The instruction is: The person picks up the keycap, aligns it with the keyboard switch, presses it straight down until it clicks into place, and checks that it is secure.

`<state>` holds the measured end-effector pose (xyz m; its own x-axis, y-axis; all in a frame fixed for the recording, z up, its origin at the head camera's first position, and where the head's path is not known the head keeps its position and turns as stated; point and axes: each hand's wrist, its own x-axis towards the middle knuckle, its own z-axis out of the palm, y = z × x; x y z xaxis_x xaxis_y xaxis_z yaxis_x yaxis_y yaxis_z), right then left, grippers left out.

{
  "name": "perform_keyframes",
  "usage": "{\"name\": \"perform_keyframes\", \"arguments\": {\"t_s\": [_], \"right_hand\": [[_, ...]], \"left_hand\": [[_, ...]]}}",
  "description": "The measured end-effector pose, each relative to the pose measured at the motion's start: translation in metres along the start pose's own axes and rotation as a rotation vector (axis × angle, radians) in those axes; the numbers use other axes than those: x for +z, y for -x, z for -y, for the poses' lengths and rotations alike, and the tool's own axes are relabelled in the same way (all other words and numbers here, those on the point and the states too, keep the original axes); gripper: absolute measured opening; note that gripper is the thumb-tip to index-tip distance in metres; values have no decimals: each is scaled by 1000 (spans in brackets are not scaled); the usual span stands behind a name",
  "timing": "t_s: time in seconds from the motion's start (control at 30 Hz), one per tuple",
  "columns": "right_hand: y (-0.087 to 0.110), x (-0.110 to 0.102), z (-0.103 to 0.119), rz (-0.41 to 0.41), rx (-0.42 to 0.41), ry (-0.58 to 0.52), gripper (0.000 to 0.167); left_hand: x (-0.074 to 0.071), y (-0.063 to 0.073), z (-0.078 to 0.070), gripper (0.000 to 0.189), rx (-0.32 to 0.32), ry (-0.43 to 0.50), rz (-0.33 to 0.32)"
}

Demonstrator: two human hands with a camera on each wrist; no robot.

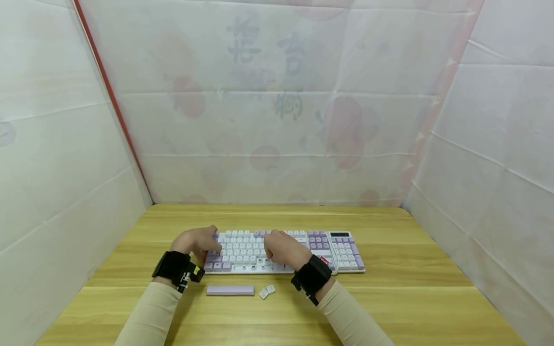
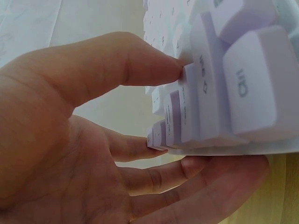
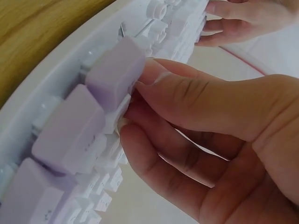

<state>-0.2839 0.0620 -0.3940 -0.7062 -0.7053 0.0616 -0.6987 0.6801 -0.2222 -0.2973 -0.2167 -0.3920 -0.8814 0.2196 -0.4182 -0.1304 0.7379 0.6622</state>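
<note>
A white and purple keyboard (image 1: 242, 246) lies on the wooden table, with a bare stretch (image 1: 253, 267) in its front row where switches show. My left hand (image 1: 196, 241) grips its left end: the thumb rests on the side keys (image 2: 189, 88) and the other fingers lie along the edge and underneath. Near the middle front, my right hand (image 1: 286, 249) pinches a white keycap (image 3: 116, 114) just behind a purple keycap (image 3: 117, 72); the fingers partly cover it. In front of the keyboard lie a long purple space bar keycap (image 1: 230, 290) and two loose white keycaps (image 1: 267, 291).
A white cable (image 1: 333, 251) with a red tag (image 1: 323, 260) lies across the keyboard's right part. White cloth walls (image 1: 277, 120) enclose the wooden table (image 1: 389, 298) at the back and both sides.
</note>
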Motion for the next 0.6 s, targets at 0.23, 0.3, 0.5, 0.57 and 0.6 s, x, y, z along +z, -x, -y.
{"name": "perform_keyframes", "arguments": {"t_s": [0.23, 0.3, 0.5, 0.57, 0.6], "right_hand": [[1, -1, 1, 15, 7, -1, 58], [1, -2, 2, 13, 7, -2, 58], [1, -3, 3, 8, -5, 8, 58], [2, -3, 3, 6, -9, 9, 58], [2, -3, 3, 5, -11, 7, 58]], "left_hand": [[0, -1, 1, 80, 2, 10, -3], [0, -2, 2, 80, 1, 6, -6], [-1, -2, 3, 76, -1, -21, -8], [-1, -2, 4, 76, -3, -24, -12], [-1, -3, 4, 77, -3, -23, -12]]}}
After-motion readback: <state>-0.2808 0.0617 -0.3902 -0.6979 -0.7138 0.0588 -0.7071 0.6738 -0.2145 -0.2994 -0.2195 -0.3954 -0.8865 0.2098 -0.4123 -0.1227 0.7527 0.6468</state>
